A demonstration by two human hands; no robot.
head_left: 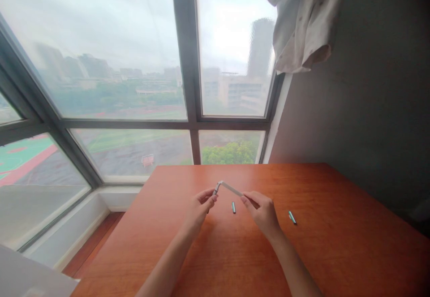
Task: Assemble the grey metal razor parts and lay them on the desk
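Over the middle of an orange-brown wooden table (336, 243) I hold a slim pale pen-like stick (230, 188) between both hands. My right hand (264, 212) pinches its near end. My left hand (198, 209) pinches the small metal piece at its far tip. Two short teal-and-silver cylinders lie on the table: one small cylinder (233, 207) between my hands, the other cylinder (292, 217) just right of my right hand.
A large window (134, 86) with dark frames stands behind the table's far edge, showing buildings and sports fields far below. A dark wall (369, 109) runs along the table's right side. A pale cloth (302, 23) hangs at the top right. White sill at left.
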